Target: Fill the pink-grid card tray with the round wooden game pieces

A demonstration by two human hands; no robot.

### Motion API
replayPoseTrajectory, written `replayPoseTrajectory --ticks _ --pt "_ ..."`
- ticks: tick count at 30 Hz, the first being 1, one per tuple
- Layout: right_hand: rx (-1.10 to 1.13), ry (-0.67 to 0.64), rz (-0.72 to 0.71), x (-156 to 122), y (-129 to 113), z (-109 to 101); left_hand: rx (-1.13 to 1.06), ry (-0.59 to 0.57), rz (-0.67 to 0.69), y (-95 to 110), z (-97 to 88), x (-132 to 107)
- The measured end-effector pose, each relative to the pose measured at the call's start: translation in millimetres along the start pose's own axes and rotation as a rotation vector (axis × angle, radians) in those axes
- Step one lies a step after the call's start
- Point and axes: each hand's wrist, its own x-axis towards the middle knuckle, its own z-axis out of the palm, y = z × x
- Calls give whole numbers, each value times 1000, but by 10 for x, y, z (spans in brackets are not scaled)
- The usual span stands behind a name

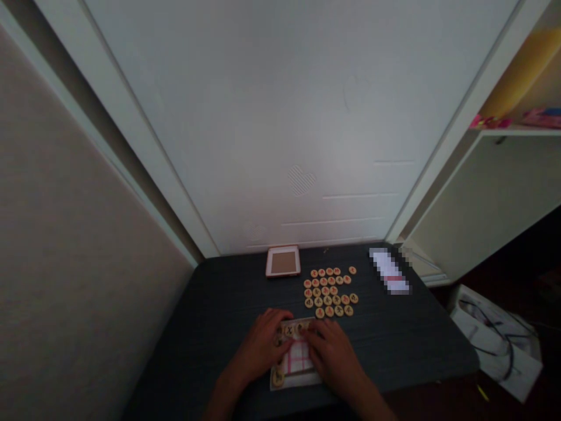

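A small white board with red lines [298, 356] lies on the dark table [210, 327] near the front edge. A few round wooden game pieces [289, 331] sit along its far side and one at its near left corner [277, 379]. My left hand [263, 345] rests on the board's left side, fingers curled over the pieces. My right hand [333, 354] covers the board's right side, fingertips touching the far row of pieces. Whether either hand pinches a piece is hidden. Several more pieces [329, 292] lie in a loose cluster just beyond the board.
A shallow square box with a pink rim [283, 261] stands at the back of the table. A blurred white object [390, 270] lies at the back right. A white wall panel rises behind, shelves at right, and a white box with cables [495, 339] on the floor.
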Motion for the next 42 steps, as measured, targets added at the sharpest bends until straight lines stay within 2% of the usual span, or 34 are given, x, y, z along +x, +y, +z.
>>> replayPoseTrajectory --ticks 4,8,12,20,27,32,37,42 --pt "-29 -30 -2 74 -51 -23 0 23 -60 -26 -37 -42" --pt "-35 -21 23 51 -41 5 -14 18 -42 25 -49 -51" --pt "-15 -30 23 14 -58 18 -34 57 -36 13 -8 -114" --pt "-69 -58 5 125 -110 59 -76 116 -65 -110 86 -248" --pt "-28 -35 -3 63 -133 117 -65 149 -62 -67 108 -389" --pt "-21 -26 0 80 -135 115 -72 143 -76 -68 110 -401" --pt "59 93 55 -63 2 152 -84 144 -75 -137 127 -410" --pt "166 291 169 -333 319 95 -94 150 -119 -142 126 -487"
